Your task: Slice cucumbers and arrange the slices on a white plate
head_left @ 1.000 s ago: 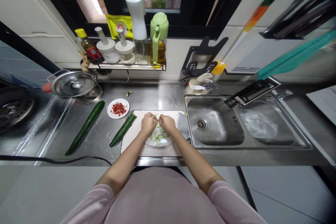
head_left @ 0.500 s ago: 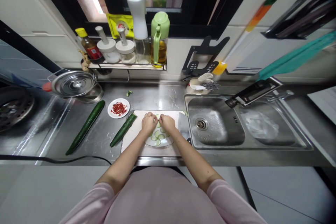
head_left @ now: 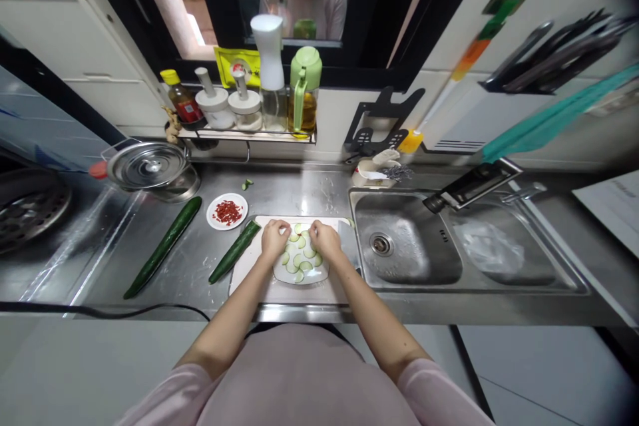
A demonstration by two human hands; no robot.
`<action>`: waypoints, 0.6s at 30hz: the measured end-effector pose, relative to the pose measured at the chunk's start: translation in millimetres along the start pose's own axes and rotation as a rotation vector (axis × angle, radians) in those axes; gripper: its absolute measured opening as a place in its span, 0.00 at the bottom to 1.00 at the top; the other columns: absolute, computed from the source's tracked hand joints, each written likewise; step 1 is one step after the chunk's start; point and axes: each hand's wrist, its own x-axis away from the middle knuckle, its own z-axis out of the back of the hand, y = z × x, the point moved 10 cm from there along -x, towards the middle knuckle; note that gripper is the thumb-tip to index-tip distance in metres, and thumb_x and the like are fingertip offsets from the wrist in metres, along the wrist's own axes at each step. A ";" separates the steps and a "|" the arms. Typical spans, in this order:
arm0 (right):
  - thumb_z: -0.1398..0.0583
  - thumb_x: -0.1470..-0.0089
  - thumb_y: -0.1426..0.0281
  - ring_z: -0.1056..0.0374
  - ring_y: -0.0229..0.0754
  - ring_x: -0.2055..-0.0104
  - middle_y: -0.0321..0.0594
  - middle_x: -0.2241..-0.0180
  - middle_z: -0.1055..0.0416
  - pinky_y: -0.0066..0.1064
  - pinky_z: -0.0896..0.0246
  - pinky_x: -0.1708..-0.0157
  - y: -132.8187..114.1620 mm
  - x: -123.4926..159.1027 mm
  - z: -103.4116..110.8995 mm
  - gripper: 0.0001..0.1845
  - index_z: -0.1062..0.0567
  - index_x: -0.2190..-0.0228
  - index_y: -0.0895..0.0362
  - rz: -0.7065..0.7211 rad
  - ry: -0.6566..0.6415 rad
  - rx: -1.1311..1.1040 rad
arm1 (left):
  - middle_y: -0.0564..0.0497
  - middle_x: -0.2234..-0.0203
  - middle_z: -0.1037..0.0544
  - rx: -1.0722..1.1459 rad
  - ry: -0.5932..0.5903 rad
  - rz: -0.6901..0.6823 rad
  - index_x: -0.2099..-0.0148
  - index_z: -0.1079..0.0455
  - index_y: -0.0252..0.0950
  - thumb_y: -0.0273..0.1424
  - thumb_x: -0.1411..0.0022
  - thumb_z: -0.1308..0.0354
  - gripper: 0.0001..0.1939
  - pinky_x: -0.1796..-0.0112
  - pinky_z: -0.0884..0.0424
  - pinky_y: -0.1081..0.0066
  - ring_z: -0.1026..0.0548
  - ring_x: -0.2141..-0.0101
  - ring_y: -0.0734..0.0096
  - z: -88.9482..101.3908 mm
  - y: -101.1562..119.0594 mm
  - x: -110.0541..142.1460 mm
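Note:
A clear-white plate [head_left: 317, 275] with pale green cucumber slices [head_left: 299, 259] spread over it lies on the white cutting board [head_left: 244, 286]. At the plate's upper left edge is my left hand [head_left: 274, 239], thumb and fingertips pinched together. My right hand [head_left: 325, 239] is at the upper right edge, its fingers also closed. Whatever sits between the fingertips of either hand is too small to make out. A cut cucumber [head_left: 233, 253] rests across the board's left edge. Partly hidden behind my right hand, a wide knife blade [head_left: 348, 243] lies on the board's right side.
Left of the board are a whole cucumber [head_left: 162, 249] and a small white plate [head_left: 213, 221] of chopped red pieces. A lidded pot [head_left: 150, 170] stands behind them. The sink [head_left: 409, 239] is at right. Above the counter, a shelf [head_left: 249, 138] holds bottles and jars.
My hands have moved apart, left hand leftward and right hand rightward, uncovering more slices at the top of the plate. The camera view has tilted up slightly.

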 end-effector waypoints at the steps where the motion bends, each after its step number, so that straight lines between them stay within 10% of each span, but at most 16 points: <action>1: 0.49 0.40 0.63 0.32 0.40 0.65 0.40 0.67 0.24 0.27 0.52 0.70 4.2 3.0 4.5 0.13 0.27 0.60 0.53 -0.007 0.026 -0.026 | 0.49 0.66 0.25 0.032 0.044 0.008 0.65 0.25 0.38 0.31 0.45 0.44 0.07 0.58 0.34 0.69 0.28 0.63 0.67 8.1 -2.3 2.3; 8: 0.49 0.43 0.62 0.37 0.39 0.73 0.37 0.76 0.30 0.26 0.54 0.74 43.0 39.0 25.0 0.15 0.25 0.66 0.55 -0.053 0.205 -0.256 | 0.51 0.70 0.24 0.173 0.211 0.008 0.64 0.25 0.38 0.34 0.44 0.45 0.09 0.67 0.34 0.71 0.31 0.72 0.71 55.6 -6.1 35.9; 18: 0.52 0.48 0.53 0.39 0.40 0.78 0.34 0.83 0.37 0.27 0.50 0.76 85.0 93.6 34.1 0.25 0.25 0.70 0.58 -0.061 0.296 -0.422 | 0.51 0.73 0.24 0.255 0.168 0.074 0.63 0.25 0.38 0.37 0.45 0.45 0.12 0.69 0.34 0.72 0.32 0.75 0.72 64.4 -18.8 85.5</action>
